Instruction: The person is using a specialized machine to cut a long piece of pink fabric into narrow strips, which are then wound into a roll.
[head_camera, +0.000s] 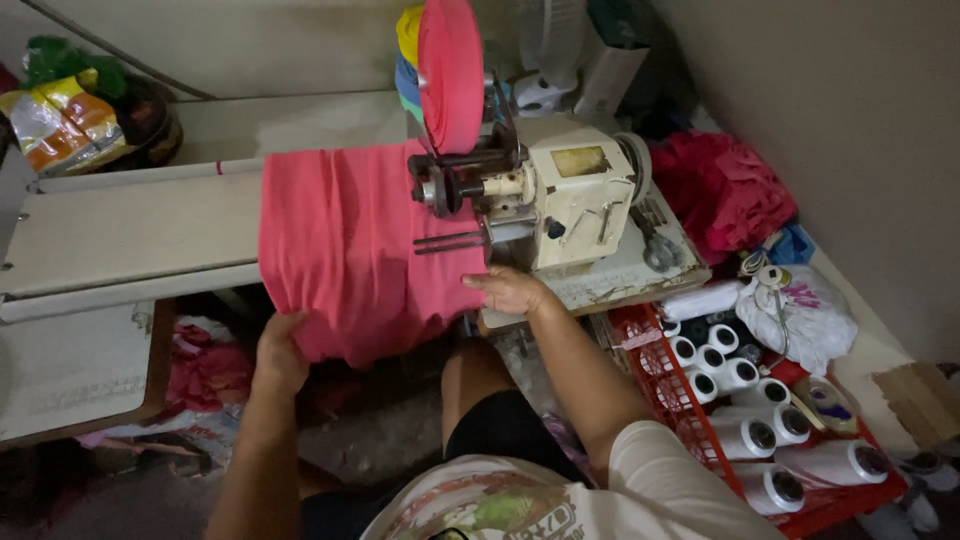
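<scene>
1. While the pink knit fabric piece (350, 250) drapes over the cream metal sewing machine (560, 195) arm and pale wooden table (120, 235), the left hand (278, 350) curls around its lower left edge.
2. Its fingers are tucked under the cloth.
3. Right hand (512, 292) lies flat, fingers together, pressing the fabric's right edge beside the machine.
4. A red plastic basket (660, 385) of white thread cones (745, 435) sits to the right.

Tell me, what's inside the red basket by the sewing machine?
The red basket holds white spools of thread, lying side by side, with a few dark spools near the back. Whatever lies beneath the spools is covered, so it cannot be seen.
</scene>
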